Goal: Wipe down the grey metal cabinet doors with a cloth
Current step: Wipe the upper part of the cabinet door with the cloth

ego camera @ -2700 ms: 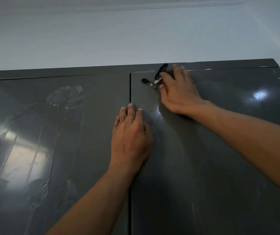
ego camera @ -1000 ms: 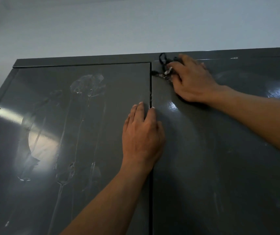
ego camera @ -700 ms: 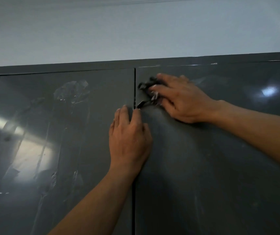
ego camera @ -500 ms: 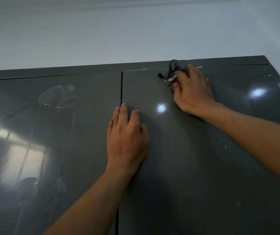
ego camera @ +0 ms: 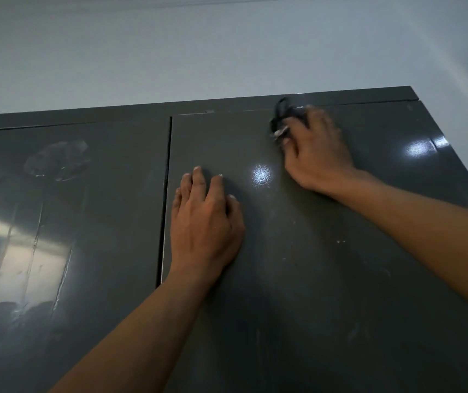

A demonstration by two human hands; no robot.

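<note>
Right hand (ego camera: 316, 154), blurred, fingers curled round a small dark cloth (ego camera: 281, 120) and pressing it against the right door (ego camera: 340, 279). Cloth poking out past the fingertips, touching the door's top edge, likely to reach the uppermost strip. Below and to the left of it, left hand (ego camera: 204, 222) laid flat with straight fingers on the same door, holding nothing, probably bracing the panel against the rubbing. Just left of that hand, the dark seam (ego camera: 167, 194) between the doors. Further left, the left door (ego camera: 85, 222), glossy, streaked with smears and reflections, seemingly awaiting its wipe. Above both hands, pale wall (ego camera: 227, 52).
</note>
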